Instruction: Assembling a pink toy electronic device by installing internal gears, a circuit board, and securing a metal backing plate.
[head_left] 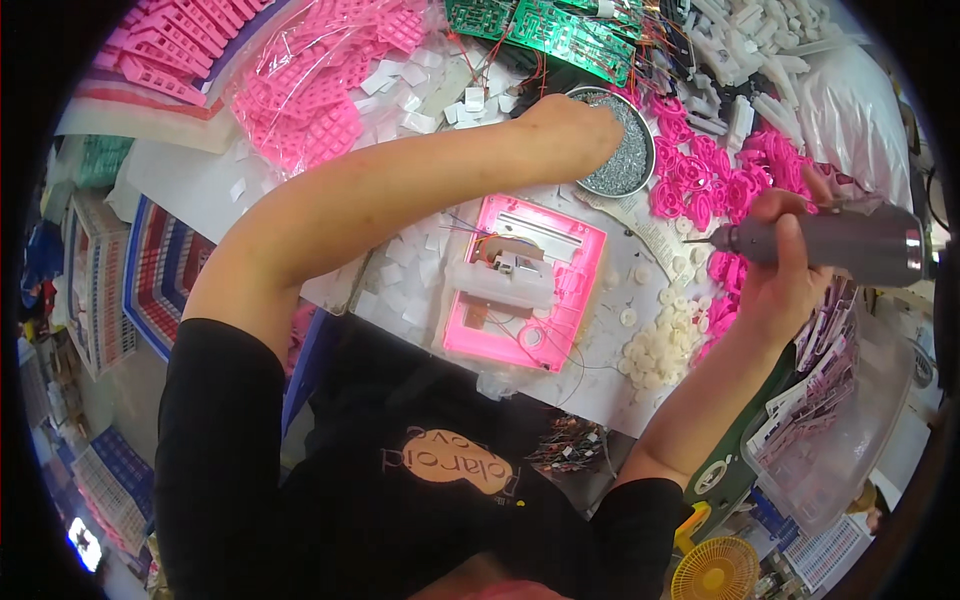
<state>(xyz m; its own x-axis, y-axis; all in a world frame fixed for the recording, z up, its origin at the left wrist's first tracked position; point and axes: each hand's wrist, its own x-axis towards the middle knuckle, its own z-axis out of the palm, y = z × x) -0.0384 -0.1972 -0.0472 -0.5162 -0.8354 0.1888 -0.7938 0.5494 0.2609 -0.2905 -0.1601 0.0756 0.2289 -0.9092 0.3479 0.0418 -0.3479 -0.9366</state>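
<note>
My left arm reaches across the table to a round metal bowl [652, 150] full of small grey screws [628, 165]. Over its left part, my left hand [578, 138] is curled closed, and its fingertips are hidden from view. My right hand [785, 260] grips a dark grey electric screwdriver [850, 240], held level with its thin bit pointing left. Between my arms lies a pink plastic housing [570, 345], open side up. A whitish plastic part [505, 283] with a small metal piece and thin wires sits in the housing, touched by neither hand.
Green circuit boards [570, 45] with wires lie at the back. Bagged pink parts [310, 110] are at the back left, pink rings [700, 175] right of the bowl. Cream discs [660, 345] lie right of the housing. A clear bin [850, 420] stands at the right.
</note>
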